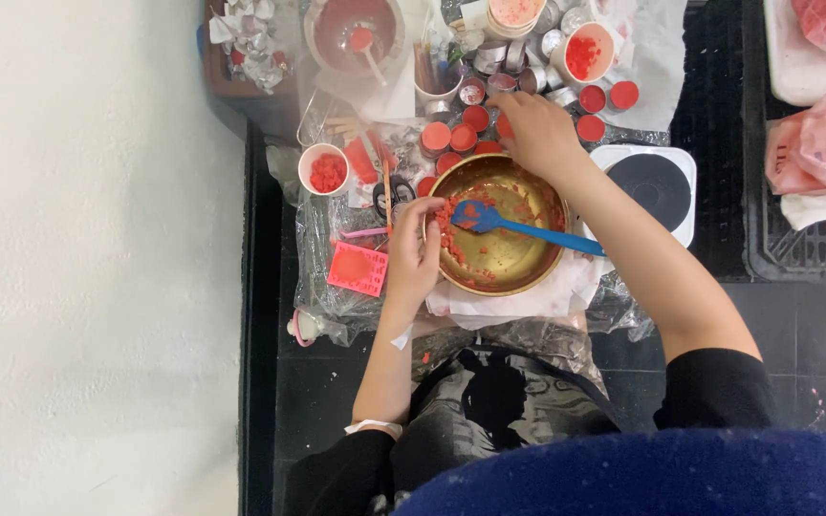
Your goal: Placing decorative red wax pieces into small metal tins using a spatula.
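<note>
A gold metal bowl (pixel 509 260) with red wax bits stuck to its inside sits in front of me on white paper. A blue spatula (pixel 528 227) lies across it, blade to the left. My left hand (pixel 413 250) grips the bowl's left rim, fingers curled over the edge. My right hand (pixel 533 132) reaches past the far rim to a cluster of small round tins of red wax (pixel 463 136). Its fingertips touch one tin, and I cannot tell whether they pinch it.
A white cup of red chunks (pixel 326 170) stands to the left, with scissors (pixel 390 197) and a pink square mould (pixel 357 268) near it. A white hot plate (pixel 657 186) is on the right, with a black crate (pixel 795 248) beyond it. More cups and a pot (pixel 354 31) crowd the far side.
</note>
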